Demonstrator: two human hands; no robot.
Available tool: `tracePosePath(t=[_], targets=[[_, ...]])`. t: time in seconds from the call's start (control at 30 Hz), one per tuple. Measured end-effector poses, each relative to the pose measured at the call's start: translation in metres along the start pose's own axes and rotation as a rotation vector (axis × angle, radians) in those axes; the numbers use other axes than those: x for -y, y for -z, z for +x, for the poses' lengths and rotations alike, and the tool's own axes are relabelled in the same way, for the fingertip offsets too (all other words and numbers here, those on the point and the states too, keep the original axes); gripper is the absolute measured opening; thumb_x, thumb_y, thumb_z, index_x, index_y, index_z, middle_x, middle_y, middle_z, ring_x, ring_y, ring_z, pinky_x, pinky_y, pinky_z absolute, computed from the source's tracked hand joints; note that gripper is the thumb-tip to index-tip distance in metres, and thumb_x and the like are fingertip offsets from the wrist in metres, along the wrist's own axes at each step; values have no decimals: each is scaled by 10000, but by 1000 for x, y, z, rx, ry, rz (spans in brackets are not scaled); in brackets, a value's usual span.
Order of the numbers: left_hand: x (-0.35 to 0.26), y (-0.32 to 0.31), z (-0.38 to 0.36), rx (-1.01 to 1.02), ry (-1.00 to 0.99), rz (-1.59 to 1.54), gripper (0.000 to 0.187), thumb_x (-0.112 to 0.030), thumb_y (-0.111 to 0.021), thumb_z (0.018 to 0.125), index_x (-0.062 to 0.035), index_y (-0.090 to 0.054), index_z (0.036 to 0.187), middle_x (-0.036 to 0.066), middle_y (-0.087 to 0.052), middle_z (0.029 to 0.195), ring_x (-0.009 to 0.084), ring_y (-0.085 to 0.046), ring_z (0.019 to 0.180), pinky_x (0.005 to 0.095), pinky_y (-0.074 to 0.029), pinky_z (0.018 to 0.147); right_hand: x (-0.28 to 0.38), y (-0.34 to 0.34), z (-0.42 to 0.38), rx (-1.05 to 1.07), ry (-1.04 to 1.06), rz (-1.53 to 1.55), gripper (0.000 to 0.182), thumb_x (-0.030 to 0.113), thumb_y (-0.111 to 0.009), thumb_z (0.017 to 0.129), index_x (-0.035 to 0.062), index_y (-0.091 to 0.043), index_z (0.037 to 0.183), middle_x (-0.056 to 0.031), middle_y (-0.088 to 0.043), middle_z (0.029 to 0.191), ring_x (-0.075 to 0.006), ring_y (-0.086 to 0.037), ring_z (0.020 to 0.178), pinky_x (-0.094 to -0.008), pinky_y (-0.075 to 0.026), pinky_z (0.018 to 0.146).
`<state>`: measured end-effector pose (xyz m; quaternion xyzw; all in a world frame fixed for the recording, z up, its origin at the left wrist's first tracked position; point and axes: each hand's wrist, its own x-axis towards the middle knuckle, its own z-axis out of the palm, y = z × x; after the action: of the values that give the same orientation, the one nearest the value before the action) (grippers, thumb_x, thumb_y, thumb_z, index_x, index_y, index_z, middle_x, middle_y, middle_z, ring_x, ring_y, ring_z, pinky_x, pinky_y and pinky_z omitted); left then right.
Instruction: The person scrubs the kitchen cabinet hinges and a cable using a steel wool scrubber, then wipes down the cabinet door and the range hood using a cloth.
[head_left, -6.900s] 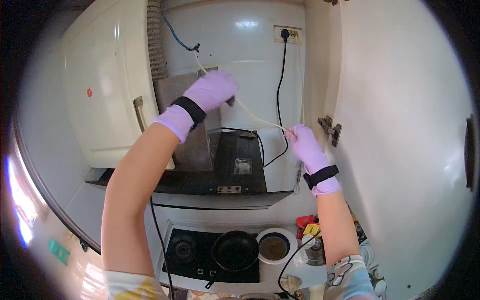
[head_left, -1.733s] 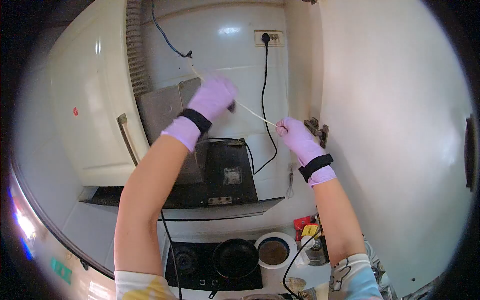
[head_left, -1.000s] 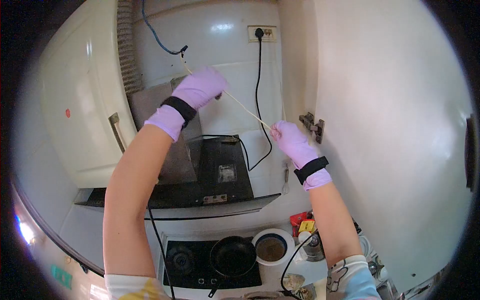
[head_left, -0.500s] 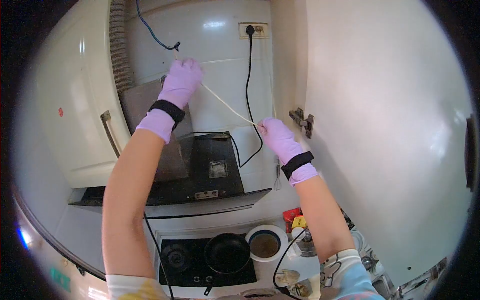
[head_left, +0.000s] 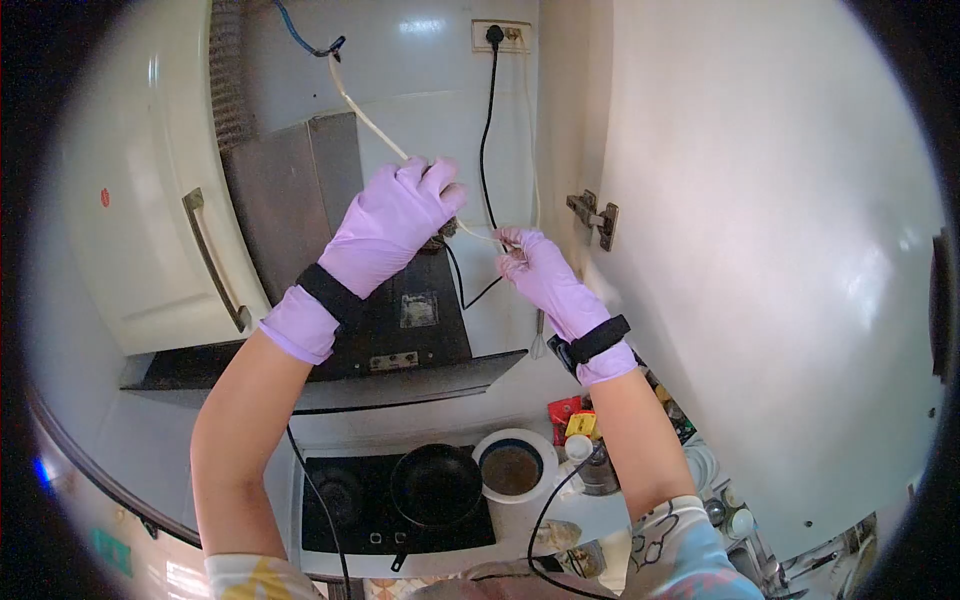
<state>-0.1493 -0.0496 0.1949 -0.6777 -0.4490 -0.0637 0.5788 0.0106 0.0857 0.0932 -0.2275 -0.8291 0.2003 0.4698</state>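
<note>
A thin white cable (head_left: 370,125) runs down from the dark blue tie or cord (head_left: 298,35) at the upper left and crosses both hands. My left hand (head_left: 390,225), in a purple glove with a black wrist strap, has its fingers curled round this cable. Lower right of it, my right hand (head_left: 545,275), gloved the same way, pinches the cable between fingertips. A short stretch spans the gap between the hands. Behind them a black cable (head_left: 487,140) hangs from the wall socket (head_left: 515,38), where a pale cord also hangs along the wall.
A cabinet door (head_left: 760,250) with a metal hinge (head_left: 597,218) stands open at right. The dark range hood (head_left: 435,335) lies below my hands, a cream cabinet door (head_left: 130,200) at left. Further down are a frying pan (head_left: 435,485) on the stove and a white-rimmed pot (head_left: 512,468).
My left hand has slid down and right along the white cable, closer to my right hand, exposing the cable's upper part. My right hand has stayed roughly in place; the view has shifted slightly.
</note>
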Motion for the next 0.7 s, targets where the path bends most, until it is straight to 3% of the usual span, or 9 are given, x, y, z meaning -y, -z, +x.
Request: tracePosePath(t=[0.1, 0.13, 0.17, 0.2, 0.33, 0.4, 0.5, 0.57, 0.7], targets=[[-6, 0, -1, 129, 91, -11, 304, -149, -601, 709, -119, -525, 1002, 70, -495, 1021, 230, -557, 870, 367, -498, 645, 8, 4, -10, 42, -49, 25, 282, 72, -549, 793, 25, -566, 1070, -189, -572, 955, -285, -576, 855, -345, -464, 732], [-9, 3, -1, 130, 90, -14, 304, -149, -601, 709, -119, -525, 1002, 70, -495, 1021, 230, -557, 870, 367, -498, 645, 10, 5, -16, 77, -21, 3, 317, 43, -551, 805, 34, -530, 1122, -139, -535, 995, -220, -550, 869, -308, -455, 746], [-12, 8, 0, 268, 171, -116, 299, -176, -610, 730, -116, -521, 1009, 78, -491, 1030, 240, -560, 877, 380, -500, 635, 12, 6, -21, 112, 6, -19, 362, 14, -553, 818, 44, -494, 1173, -88, -499, 1035, -155, -523, 883, -271, -446, 760], [-14, 12, 0, 406, 252, -217, 298, -203, -620, 751, -112, -516, 1016, 86, -487, 1038, 251, -564, 884, 393, -503, 624, 17, 9, -24, 112, 4, -19, 362, 14, -553, 818, 44, -494, 1173, -88, -499, 1035, -155, -523, 883, -271, -446, 760], [-18, 10, -5, 398, 363, -466, 357, -229, -630, 776, -96, -498, 1079, 114, -481, 1055, 308, -557, 905, 404, -497, 709, 31, 12, -28, 204, -56, 201, 393, 55, -571, 834, 27, -453, 1208, -74, -490, 1062, -140, -484, 948, -264, -430, 801], [-21, 1, -11, 212, 381, -691, 434, -171, -632, 767, -83, -465, 1158, 152, -458, 1104, 350, -534, 962, 384, -469, 811, 37, 9, -21, 227, -62, 294, 412, 70, -575, 840, 17, -431, 1222, -67, -491, 1071, -137, -480, 949, -261, -427, 807], [-22, -6, -15, 166, 459, -930, 475, -93, -629, 758, -69, -450, 1197, 175, -430, 1152, 336, -497, 1035, 352, -414, 901, 55, 5, -10, 161, -114, 519, 443, 102, -581, 844, -1, -396, 1234, -56, -489, 1061, -117, -477, 924, -248, -422, 805], [-25, -22, -17, 129, 434, -970, 497, -66, -628, 754, -63, -435, 1211, 175, -415, 1171, 313, -476, 1063, 341, -402, 910, 67, 11, -5, 221, -100, 634, 529, 162, -611, 819, -43, -370, 1243, -139, -513, 1112, -181, -508, 962, -299, -428, 812], [-38, -19, -23, 34, 396, -1176, 575, -25, -635, 747, -66, -381, 1260, 164, -388, 1209, 273, -436, 1094, 323, -377, 926, 67, 15, -5, 182, -208, 411, 472, 201, -667, 740, -33, -484, 1106, -125, -569, 957, -196, -534, 890, -297, -424, 783]])
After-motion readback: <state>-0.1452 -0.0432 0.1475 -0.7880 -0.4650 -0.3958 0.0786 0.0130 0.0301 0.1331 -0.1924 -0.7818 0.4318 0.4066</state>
